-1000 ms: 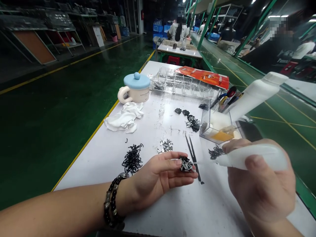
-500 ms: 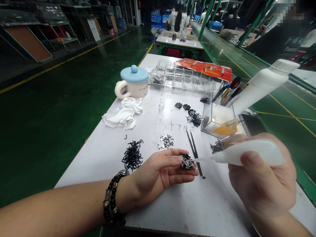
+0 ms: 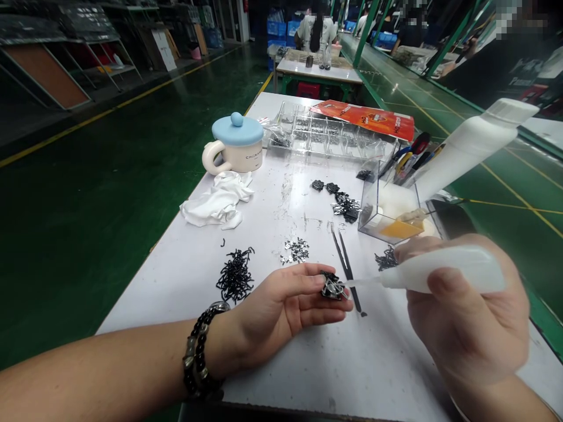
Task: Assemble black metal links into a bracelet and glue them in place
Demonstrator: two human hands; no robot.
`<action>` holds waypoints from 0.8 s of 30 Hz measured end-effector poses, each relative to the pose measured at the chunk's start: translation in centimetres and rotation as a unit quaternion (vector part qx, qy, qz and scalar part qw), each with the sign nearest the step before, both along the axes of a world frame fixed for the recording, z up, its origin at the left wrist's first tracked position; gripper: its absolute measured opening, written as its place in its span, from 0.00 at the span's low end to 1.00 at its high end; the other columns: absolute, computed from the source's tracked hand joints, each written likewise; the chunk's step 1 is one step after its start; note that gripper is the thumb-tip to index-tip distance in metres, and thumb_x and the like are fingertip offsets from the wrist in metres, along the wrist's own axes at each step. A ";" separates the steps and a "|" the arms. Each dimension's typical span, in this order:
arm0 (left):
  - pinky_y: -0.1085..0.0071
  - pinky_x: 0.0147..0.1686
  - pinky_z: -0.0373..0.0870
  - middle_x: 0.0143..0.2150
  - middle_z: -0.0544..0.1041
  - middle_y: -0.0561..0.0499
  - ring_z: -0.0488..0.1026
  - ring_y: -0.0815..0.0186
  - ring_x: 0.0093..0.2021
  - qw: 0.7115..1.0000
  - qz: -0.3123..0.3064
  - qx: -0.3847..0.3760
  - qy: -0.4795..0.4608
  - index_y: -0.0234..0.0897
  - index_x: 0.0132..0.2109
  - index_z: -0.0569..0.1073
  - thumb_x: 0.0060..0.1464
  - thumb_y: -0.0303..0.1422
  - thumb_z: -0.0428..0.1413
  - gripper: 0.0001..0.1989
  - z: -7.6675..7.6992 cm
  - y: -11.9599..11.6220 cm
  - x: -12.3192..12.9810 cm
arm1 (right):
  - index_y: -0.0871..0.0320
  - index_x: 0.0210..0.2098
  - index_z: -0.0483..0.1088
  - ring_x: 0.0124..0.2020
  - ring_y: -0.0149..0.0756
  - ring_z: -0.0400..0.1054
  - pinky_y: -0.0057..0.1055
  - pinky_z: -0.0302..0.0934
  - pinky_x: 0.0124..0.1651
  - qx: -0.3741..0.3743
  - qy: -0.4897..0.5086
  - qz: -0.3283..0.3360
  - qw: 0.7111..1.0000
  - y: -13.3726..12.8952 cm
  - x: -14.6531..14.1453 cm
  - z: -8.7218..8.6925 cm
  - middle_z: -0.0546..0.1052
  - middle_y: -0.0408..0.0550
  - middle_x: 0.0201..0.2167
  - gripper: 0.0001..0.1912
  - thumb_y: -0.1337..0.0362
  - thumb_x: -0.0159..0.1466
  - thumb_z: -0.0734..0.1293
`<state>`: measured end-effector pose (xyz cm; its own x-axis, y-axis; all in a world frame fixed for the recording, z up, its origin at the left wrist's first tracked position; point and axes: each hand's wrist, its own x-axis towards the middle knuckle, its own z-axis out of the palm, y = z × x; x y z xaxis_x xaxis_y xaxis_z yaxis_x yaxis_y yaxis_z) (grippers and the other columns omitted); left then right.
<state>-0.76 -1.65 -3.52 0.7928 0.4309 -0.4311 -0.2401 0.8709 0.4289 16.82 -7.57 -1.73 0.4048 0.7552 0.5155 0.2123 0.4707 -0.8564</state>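
Two hands show in my view, barely moved since the earlier frame. My left hand point(image 3: 281, 299) pinches one black-and-silver piece point(image 3: 333, 287) between thumb and fingers, above the near half of the table point(image 3: 316, 363). My right hand point(image 3: 475, 316) grips one squeeze bottle point(image 3: 457, 269), nozzle tip at the piece. One lidded mug point(image 3: 240, 157) stands by the left edge; white tabletop runs between my wrists to the near edge.
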 end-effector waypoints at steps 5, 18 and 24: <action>0.71 0.42 0.73 0.35 0.78 0.39 0.78 0.62 0.38 1.000 -0.002 -0.004 0.004 0.28 0.44 0.69 0.51 0.25 0.56 0.11 0.0 0.0 0.0 | 0.56 0.30 0.70 0.30 0.41 0.64 0.39 0.54 0.31 -0.001 0.002 0.004 1.000 0.0 0.1 -0.1 0.70 0.46 0.26 0.04 0.63 0.58 0.67; 0.70 0.41 0.73 0.35 0.78 0.39 0.78 0.63 0.38 1.000 -0.001 -0.003 0.007 0.28 0.44 0.69 0.51 0.25 0.55 0.11 0.0 0.0 0.0 | 0.56 0.29 0.69 0.28 0.40 0.63 0.39 0.55 0.31 -0.006 -0.006 -0.008 1.000 0.1 0.1 0.0 0.70 0.45 0.25 0.05 0.62 0.58 0.68; 0.70 0.41 0.72 0.35 0.78 0.39 0.77 0.62 0.38 1.000 -0.006 -0.002 0.005 0.28 0.44 0.69 0.51 0.25 0.55 0.11 0.0 0.0 0.0 | 0.59 0.30 0.69 0.29 0.40 0.64 0.38 0.55 0.30 0.008 0.052 0.002 0.999 0.1 0.2 0.2 0.71 0.48 0.26 0.05 0.63 0.57 0.67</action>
